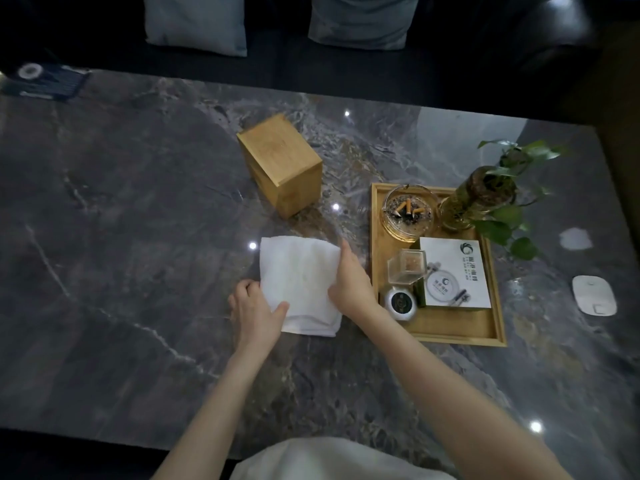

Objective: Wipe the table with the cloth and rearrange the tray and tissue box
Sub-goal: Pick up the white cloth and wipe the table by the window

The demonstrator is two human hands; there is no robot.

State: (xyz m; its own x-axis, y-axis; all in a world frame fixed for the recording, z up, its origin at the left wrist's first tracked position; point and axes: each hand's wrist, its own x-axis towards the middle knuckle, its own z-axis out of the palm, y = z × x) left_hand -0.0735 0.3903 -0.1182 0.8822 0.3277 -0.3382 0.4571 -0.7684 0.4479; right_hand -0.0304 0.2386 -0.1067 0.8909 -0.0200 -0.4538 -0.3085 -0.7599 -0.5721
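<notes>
Cloth [300,282], white and folded, lies flat mid-desk [138,202]. Both hands press on it: left hand [254,308] at its near-left corner, right hand [349,280] on its right edge. Tissue box [282,166] stands behind it; tray [460,329] lies just right.

A dim room holds a glossy dark grey marble bench [121,202] dotted with small white reflections of ceiling lights, while along the top of the frame a dark sofa [277,67] carries two grey-blue cushions [195,24].
</notes>
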